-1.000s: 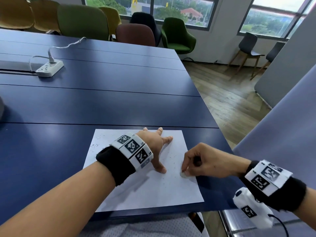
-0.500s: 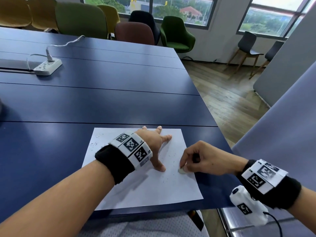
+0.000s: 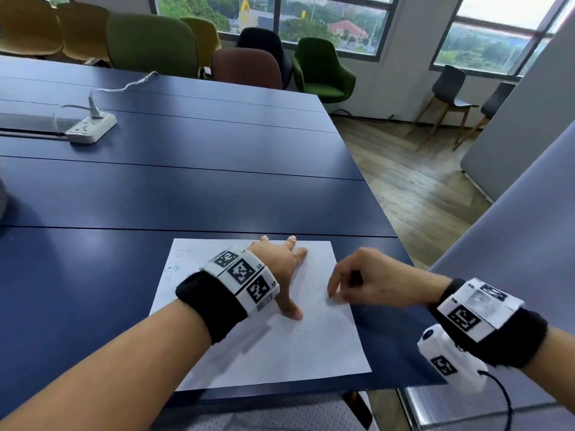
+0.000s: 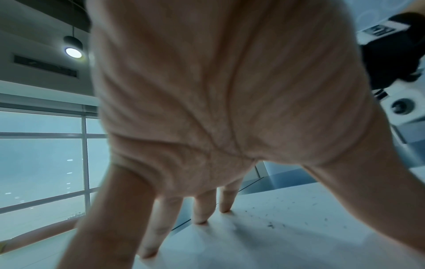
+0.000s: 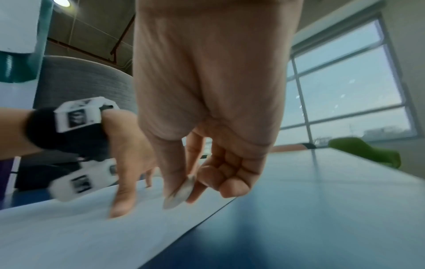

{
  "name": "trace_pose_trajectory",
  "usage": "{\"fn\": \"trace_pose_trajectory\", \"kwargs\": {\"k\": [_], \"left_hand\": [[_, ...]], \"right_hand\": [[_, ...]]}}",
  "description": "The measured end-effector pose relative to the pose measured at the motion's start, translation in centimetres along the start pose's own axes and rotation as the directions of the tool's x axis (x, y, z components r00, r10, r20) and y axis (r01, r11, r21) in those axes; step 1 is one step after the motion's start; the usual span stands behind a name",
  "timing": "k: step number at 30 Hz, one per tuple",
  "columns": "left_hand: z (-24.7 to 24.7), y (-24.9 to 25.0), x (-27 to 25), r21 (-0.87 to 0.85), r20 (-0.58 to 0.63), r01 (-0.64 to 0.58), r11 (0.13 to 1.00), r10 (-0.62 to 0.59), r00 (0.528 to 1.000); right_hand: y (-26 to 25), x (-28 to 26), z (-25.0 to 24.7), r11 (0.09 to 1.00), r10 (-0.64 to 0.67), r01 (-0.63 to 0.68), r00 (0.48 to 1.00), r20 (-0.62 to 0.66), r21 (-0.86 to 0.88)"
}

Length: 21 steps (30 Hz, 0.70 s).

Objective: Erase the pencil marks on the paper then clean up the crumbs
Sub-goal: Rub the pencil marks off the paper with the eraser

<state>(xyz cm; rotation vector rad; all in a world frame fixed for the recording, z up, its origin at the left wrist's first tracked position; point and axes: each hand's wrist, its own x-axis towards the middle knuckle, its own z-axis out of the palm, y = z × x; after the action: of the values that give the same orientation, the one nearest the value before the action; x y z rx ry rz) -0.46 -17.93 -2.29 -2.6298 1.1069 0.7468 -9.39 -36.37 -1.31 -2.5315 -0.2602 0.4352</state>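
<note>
A white sheet of paper [image 3: 280, 346] lies at the near edge of the dark blue table [image 3: 155, 194]. My left hand [image 3: 280, 269] presses on it with spread, straight fingers; the left wrist view shows those fingertips [image 4: 200, 221] planted on the sheet. My right hand [image 3: 345, 284] hovers at the paper's right edge, thumb and forefinger pinching a small whitish eraser [image 5: 178, 194], whose tip is close to the sheet [image 5: 80, 227]. Dark eraser crumbs [image 3: 308, 290] are scattered between the hands, more crumbs [image 3: 174, 269] lie near the left edge, and crumbs [image 4: 271, 225] show beside my left fingers.
A white power strip [image 3: 90, 127] with its cable sits at the table's far left. Several chairs [image 3: 149, 45] line the far side. The table's right edge [image 3: 382, 213] drops to a wooden floor, and a grey partition [image 3: 513, 244] stands close on the right.
My right hand with the eraser slid up the paper's right side and now looks slightly raised. The left hand has stayed pressed on the sheet.
</note>
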Motion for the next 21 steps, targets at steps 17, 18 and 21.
{"fn": "trace_pose_trajectory", "kwargs": {"k": [17,18,21], "left_hand": [[-0.1,0.0,-0.3,-0.012,-0.033,0.005,1.0,-0.006,0.999],[-0.1,0.0,-0.3,-0.017,-0.041,0.003,1.0,-0.004,0.999],[0.0,0.0,-0.4,-0.014,-0.051,-0.003,1.0,0.003,0.999]], "right_hand": [[2.1,4.9,-1.1,0.992,0.12,-0.122,0.907,-0.404,0.02],[2.4,5.0,-1.8,0.987,0.163,-0.148,0.88,-0.446,0.068],[3.7,5.2,-3.2,0.951,0.31,-0.277,0.857,-0.413,0.139]]}}
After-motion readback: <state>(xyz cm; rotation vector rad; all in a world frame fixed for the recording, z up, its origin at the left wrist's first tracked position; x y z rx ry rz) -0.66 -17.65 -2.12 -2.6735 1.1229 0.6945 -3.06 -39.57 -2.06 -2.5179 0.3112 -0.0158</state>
